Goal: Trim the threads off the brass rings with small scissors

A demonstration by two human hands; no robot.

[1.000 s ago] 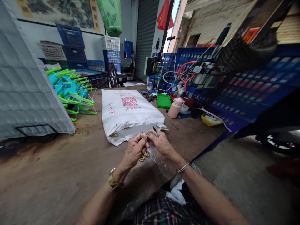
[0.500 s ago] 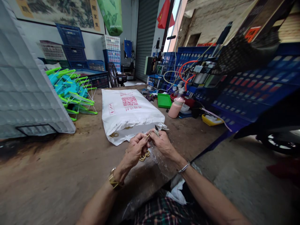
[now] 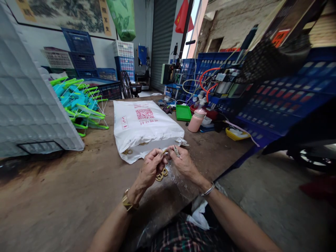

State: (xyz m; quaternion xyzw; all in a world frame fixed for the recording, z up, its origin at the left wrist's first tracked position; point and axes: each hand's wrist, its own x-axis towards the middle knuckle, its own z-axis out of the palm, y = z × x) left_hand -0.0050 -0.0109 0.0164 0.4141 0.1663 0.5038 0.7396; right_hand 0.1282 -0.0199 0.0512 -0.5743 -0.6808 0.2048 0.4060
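Note:
My left hand (image 3: 151, 168) pinches a small yellowish-brown ring (image 3: 165, 151) between thumb and fingers; only its edge shows. Close beside it, my right hand (image 3: 183, 162) is closed around a small metal tool (image 3: 176, 150), whose silvery end sticks up past the thumb; its exact kind is unclear. The fingertips of both hands meet near the ring. Below them on the table lie several loose rings (image 3: 160, 175) of the same colour, with thin clear shreds (image 3: 177, 180) beside them. A white sack (image 3: 148, 120) with red print lies just beyond, its mouth towards me, showing more rings inside.
The brown wooden table (image 3: 99, 178) carries green and blue plastic pieces (image 3: 78, 101) at left, beside a large white translucent panel (image 3: 39, 94). To the right stand a pink bottle (image 3: 196, 120), a green tray (image 3: 183, 112) and a yellow dish (image 3: 236, 134). Blue crates (image 3: 286, 98) line the right side.
The tool in my right hand has turned; its dark pointed tip no longer shows and the silvery part does. My hands stay together over the same spot, and the loose rings have not moved.

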